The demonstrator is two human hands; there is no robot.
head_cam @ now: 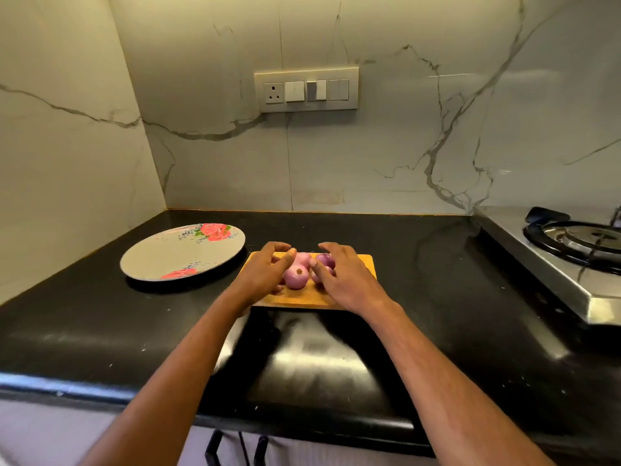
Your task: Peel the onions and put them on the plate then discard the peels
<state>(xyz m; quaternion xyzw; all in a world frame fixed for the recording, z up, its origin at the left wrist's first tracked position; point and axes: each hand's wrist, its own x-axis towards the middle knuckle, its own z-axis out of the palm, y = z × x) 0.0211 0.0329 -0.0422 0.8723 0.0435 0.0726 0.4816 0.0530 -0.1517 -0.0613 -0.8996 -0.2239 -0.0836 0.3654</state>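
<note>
On a black kitchen bench [437,297] set into a marble-tiled corner, a person reaches with both hands toward a small cluster of onions [296,276] lying on a wooden cutting board [364,264]. Left hand [265,274] curves around the left side of the cluster, thumb against the nearest onion; whether it actually grips one cannot be told. Right hand [339,275] lies over the right side of the cluster with fingers spread and loosely bent, fingertips touching the purple onions beneath. At least three onions show, pale pink to purple, smooth-skinned, close together at the board's middle. Just left of the board, a round plate [158,260] with red flower print sits on the bench, holding nothing. At the far right edge, a steel gas stove [537,264] with a black burner stands. On the far wall, a switch panel [306,89] with a socket hangs above the board.
</note>
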